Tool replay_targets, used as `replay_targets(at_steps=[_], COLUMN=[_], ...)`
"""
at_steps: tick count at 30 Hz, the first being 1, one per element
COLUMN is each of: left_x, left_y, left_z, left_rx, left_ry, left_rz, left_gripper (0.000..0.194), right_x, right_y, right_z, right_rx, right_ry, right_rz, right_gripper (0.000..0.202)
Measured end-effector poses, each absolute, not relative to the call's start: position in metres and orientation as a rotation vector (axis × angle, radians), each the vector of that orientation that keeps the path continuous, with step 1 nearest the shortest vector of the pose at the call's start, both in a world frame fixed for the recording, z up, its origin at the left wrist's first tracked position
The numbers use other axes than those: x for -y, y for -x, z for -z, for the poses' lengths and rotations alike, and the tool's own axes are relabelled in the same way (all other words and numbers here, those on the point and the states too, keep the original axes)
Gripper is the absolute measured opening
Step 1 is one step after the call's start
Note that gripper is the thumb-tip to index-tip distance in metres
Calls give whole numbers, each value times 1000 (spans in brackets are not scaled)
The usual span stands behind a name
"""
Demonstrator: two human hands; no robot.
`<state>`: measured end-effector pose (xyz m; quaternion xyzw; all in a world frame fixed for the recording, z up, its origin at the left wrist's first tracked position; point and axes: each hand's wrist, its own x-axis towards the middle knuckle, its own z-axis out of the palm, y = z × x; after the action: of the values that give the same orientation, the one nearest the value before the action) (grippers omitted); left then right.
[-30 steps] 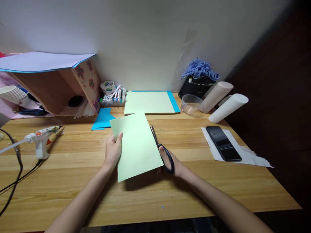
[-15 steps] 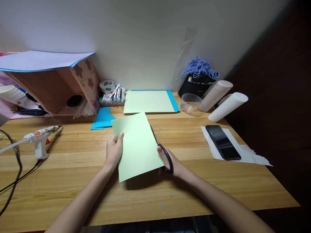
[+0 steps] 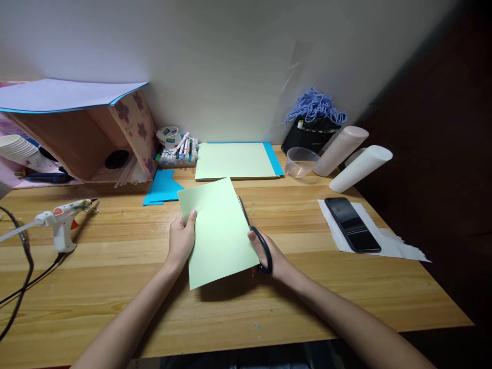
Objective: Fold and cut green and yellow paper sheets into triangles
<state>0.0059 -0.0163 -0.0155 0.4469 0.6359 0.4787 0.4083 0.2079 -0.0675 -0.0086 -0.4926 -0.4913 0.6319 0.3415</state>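
A: What's the setting?

B: A wooden worktop (image 3: 346,307) against a pale wall (image 3: 215,61).

A: How far along is the work?

B: The pale green sheet (image 3: 219,236) and dark-handled scissors (image 3: 269,252) are in hand. No cut shows; any cutting seems left to do.

A: And the hands?

B: The left hand (image 3: 181,242) pinches the sheet's left edge, thumb on top. The right hand (image 3: 277,262) grips the scissors at its near right edge, some fingers hidden. The sheet lies between both, tilted.
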Motion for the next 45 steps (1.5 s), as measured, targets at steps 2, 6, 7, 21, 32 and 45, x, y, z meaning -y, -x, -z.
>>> replay_targets(at_steps=[2, 6, 7, 21, 32, 45], left_x=[16, 16, 16, 16, 17, 18], left_y=[-6, -6, -6, -5, -8, -10], left_z=[16, 14, 14, 18, 20, 8], left_rx=[-1601, -1597, -1595, -1589, -1610, -1501], left_ry=[-1125, -1129, -1131, -1113, -1122, -1073], left_rz=[-1206, -1201, -1203, -1214, -1210, -1064], left_gripper=[39, 40, 40, 41, 40, 42], right_x=[68, 69, 70, 72, 75, 52], right_y=[-208, -208, -208, -207, -204, -218], right_z=[7, 3, 3, 12, 12, 18], right_rx=[1268, 1300, 1307, 1266, 1130, 1093], right_ry=[1271, 1234, 1231, 1262, 1326, 1264], right_rz=[-1660, -1716, -1724, -1707, -1711, -1627], right_gripper=[61, 68, 68, 61, 60, 61])
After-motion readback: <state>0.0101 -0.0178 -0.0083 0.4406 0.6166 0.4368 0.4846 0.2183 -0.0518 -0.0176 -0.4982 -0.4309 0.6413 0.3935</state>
